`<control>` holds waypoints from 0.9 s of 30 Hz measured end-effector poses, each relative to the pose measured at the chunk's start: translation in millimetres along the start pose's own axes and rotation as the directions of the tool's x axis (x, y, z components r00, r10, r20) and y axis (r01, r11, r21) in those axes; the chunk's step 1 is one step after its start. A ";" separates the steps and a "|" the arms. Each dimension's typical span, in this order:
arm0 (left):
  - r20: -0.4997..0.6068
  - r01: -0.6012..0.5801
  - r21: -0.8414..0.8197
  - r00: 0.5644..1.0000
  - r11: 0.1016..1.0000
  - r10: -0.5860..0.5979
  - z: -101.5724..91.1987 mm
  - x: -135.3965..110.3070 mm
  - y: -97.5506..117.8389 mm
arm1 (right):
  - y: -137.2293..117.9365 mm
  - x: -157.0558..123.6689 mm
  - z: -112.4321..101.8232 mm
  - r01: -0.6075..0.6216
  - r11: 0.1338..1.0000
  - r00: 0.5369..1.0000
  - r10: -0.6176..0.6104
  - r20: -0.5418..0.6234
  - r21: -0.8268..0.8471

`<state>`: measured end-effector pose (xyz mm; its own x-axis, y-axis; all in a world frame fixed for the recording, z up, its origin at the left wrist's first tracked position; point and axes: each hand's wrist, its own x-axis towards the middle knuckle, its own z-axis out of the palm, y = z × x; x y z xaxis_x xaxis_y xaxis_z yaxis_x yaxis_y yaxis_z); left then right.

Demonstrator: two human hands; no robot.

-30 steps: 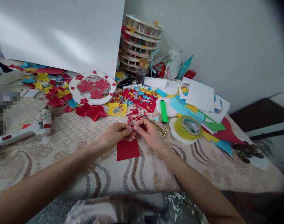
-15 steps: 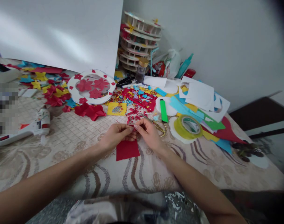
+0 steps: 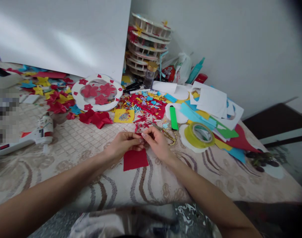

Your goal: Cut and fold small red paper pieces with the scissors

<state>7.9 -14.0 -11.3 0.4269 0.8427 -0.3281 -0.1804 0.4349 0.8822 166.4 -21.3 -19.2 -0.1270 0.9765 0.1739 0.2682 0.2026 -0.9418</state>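
My left hand [image 3: 125, 143] and my right hand [image 3: 156, 142] meet fingertip to fingertip above the tablecloth, both closed in a pinch. Between them a bit of red paper [image 3: 139, 134] shows; the fingers hide most of it. Just below, a red paper square [image 3: 135, 161] lies flat on the cloth, its top edge partly covered by my left hand. Scissors with gold handles [image 3: 171, 138] lie right behind my right hand. A yellow paper square [image 3: 124, 116] with glitter-like specks is beyond my left hand.
A glue gun [image 3: 39, 134] lies at left. Red paper flowers [image 3: 96, 119] and a white ring [image 3: 78, 96] sit behind. Paper scraps [image 3: 148, 105], a green cutter-like tool [image 3: 174, 118] and a tape roll [image 3: 200, 135] are ahead and right. A tiered white stand [image 3: 149, 39] rises at the back.
My fingers have shifted only slightly around the red paper. Everything on the table stays where it was.
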 end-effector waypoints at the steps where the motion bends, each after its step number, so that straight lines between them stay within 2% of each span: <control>1: -0.006 0.014 -0.036 1.000 0.999 -0.014 0.6 -0.4 1.0 | 0.4 -0.2 0.7 -0.006 1.000 1.000 0.006 -0.007 0.020; 5: -0.035 0.034 -0.110 0.999 0.993 -0.038 1.7 -0.8 2.3 | 3.6 -0.3 3.7 -0.034 0.994 0.999 0.037 -0.029 0.104; 13: -0.029 -0.030 -0.040 0.999 0.999 0.029 0.7 -1.1 0.5 | 6.4 1.5 6.2 -0.114 0.954 0.993 0.121 -0.008 0.277; 17: -0.027 -0.047 0.009 0.999 0.999 0.047 0.6 -1.4 2.7 | 4.2 0.7 4.7 -0.087 0.975 0.996 0.081 0.036 0.206; 21: 0.002 -0.059 0.056 0.998 0.997 0.060 1.0 -2.5 3.7 | -0.4 0.5 2.2 -0.034 0.994 0.999 0.033 0.014 0.101; 27: -0.032 0.014 -0.042 0.999 0.999 -0.015 -0.6 -0.8 4.0 | -1.5 2.5 -2.2 -0.112 0.974 0.991 0.095 0.091 0.195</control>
<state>6.3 -12.7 -7.7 0.4011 0.8456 -0.3522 -0.2116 0.4596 0.8626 167.8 -19.1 -16.7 -0.1875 0.9806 0.0564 0.0896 0.0742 -0.9932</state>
